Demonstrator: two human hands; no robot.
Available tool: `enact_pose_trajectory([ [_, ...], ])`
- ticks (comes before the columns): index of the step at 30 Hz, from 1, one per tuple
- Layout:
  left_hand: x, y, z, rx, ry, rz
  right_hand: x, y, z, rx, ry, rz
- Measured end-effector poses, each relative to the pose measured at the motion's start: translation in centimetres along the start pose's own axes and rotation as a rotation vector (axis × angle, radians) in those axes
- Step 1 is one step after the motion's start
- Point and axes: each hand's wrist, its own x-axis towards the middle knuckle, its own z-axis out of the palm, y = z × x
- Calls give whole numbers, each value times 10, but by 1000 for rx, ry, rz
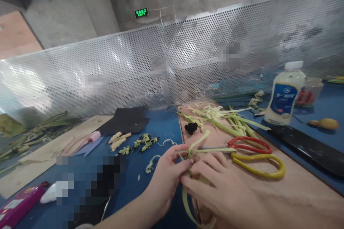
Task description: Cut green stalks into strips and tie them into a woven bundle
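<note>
Pinching the leaf strip (191,186) together, left hand (165,175) and right hand (215,186) meet fingertip to fingertip, both closed on it. Strip runs lengthwise toward the person, looping down below the hands.

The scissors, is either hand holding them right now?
No, the scissors lie free on the board, while both hands pinch a leaf strip.

head-worn view, downward, close over hands (193,182)
</note>
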Motion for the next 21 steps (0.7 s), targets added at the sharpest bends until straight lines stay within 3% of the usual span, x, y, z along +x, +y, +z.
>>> enact_pose_trajectory([
  [2,0,-1,0,19,-12,1,0,-2,-3,24,-55,-9],
  [4,0,-1,-1,38,-21,15,-1,-2,-6,161,-48,72],
  [7,1,-1,-1,61,-23,45,-1,3,-6,392,40,288],
  [12,1,3,2,119,28,50,-1,19,5,428,162,516],
  [21,1,4,-3,34,-1,39,-3,24,7,745,-1,841],
])
